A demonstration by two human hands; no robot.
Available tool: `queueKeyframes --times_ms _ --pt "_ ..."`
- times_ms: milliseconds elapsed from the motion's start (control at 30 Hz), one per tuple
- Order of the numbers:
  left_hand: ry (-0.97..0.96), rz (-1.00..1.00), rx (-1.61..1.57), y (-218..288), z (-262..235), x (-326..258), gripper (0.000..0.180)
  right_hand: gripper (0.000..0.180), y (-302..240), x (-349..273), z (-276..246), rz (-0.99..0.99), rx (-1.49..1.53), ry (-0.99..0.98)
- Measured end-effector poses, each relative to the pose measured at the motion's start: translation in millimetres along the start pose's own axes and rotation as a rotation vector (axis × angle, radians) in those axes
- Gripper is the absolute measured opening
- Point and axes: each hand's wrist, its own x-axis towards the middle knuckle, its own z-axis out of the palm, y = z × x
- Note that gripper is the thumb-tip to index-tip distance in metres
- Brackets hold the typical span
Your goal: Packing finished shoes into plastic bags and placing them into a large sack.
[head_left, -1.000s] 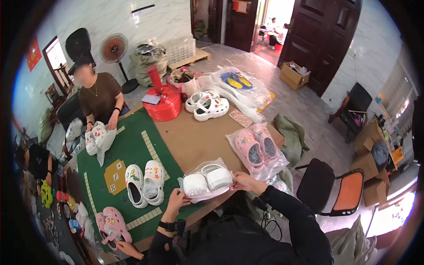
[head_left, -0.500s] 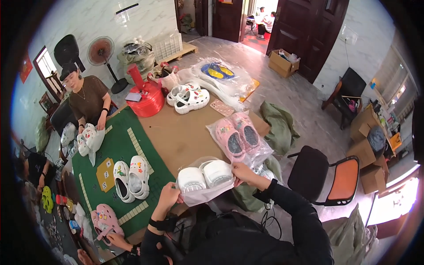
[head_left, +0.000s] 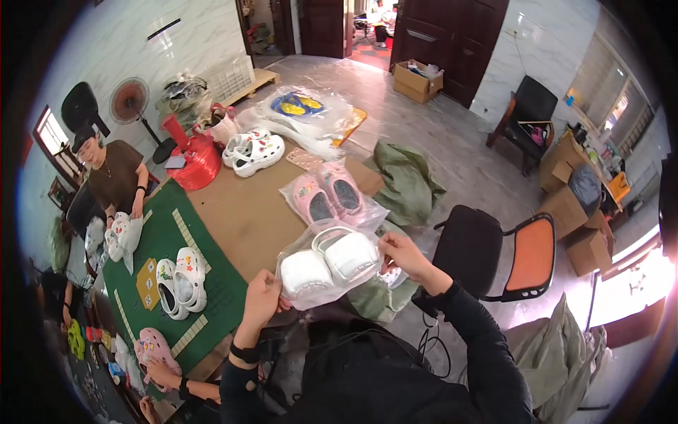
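Observation:
A pair of white clogs (head_left: 332, 260) sits inside a clear plastic bag (head_left: 311, 298), held up in front of me near the table's edge. My left hand (head_left: 264, 297) pinches the left side of the bag. At the opposite side, my right hand (head_left: 401, 256) grips it with closed fingers. Just beyond lies a pair of pink clogs (head_left: 311, 201) with charms, also in clear plastic. On the green mat (head_left: 212, 318) to the left stand white clogs (head_left: 188, 279) with colourful charms.
At lower left another person's hand (head_left: 161, 373) touches a pink clog (head_left: 152, 346). Across the mat a seated person (head_left: 116, 169) handles bagged white clogs (head_left: 126, 237). Farther back are a red roll of twine (head_left: 194, 166) and more white clogs (head_left: 253, 152). An office chair (head_left: 470, 251) stands right.
My view has swung right, shifting the room leftward in the picture. The bagged white clogs have moved right relative to the table, both hands still holding the bag, whose lower edge has changed shape.

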Motion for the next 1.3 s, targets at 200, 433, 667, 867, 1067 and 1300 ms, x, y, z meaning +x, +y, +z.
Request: queueKeyframes --times_ms 200,433,667,867,1067,1300 --pt "-0.064 0.053 -0.023 24 38 -11 0.008 0.017 1 -33 -40 -0.213 -0.125 0.107" --pt "-0.185 0.04 -0.109 33 73 -6 0.005 0.015 -9 -59 -72 -0.303 -0.14 0.294" --pt "-0.421 0.029 -0.176 43 104 31 0.006 0.012 5 -89 -102 -0.33 0.328 0.461" --pt "-0.689 0.018 -0.199 8 141 93 0.054 0.014 1 -119 -115 -0.381 0.332 0.688" --pt "-0.791 0.554 0.756 -130 194 160 0.083 0.01 9 -127 -116 -0.382 0.177 0.845" --pt "-0.776 0.852 1.426 -177 218 188 0.065 0.011 -23 -147 -112 -0.495 0.459 0.882"
